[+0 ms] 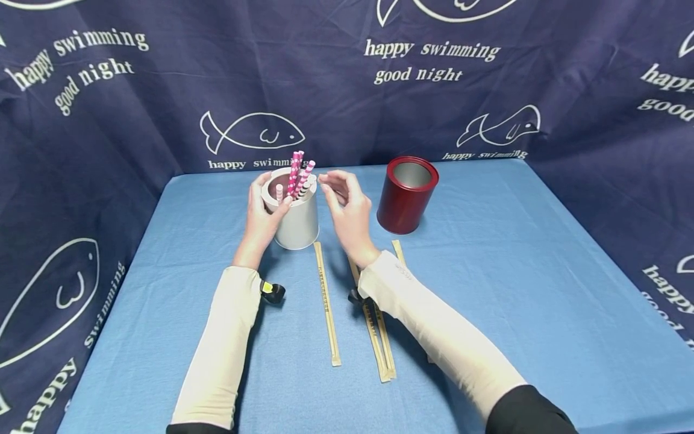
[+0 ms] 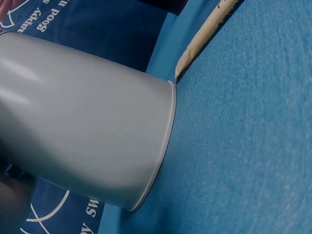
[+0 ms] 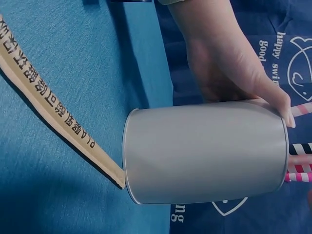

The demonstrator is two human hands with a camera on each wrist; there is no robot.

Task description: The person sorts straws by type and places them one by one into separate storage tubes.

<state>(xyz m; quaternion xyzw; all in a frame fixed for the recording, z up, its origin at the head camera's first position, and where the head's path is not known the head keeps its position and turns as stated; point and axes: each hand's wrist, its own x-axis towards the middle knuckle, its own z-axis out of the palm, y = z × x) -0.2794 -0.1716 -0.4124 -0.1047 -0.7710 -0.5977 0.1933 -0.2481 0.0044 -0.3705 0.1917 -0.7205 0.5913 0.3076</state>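
My left hand [image 1: 264, 220] grips the white can [image 1: 298, 226] near its rim, thumb on the near side and fingers round the far left. Several paper straws [image 1: 293, 175] stand in this can, some pink with white dots or stripes, one black-and-white striped [image 1: 303, 190]. A pale pink striped straw [image 1: 279, 193] leans apart from the others, by the left thumb. At the can's right rim, my right hand [image 1: 349, 211] has bent fingers, its fingertips right beside the straw tops. In the right wrist view the left thumb rests along the rim of the can [image 3: 204, 153].
A red can [image 1: 403, 202] with a silver inside stands uncovered to the right. A paper-wrapped straw [image 1: 327, 301] lies in front of the white can, and more wrapped straws [image 1: 374, 337] lie partly under the right forearm. Blue cloth [image 1: 542, 301] covers the table; a dark printed curtain hangs behind.
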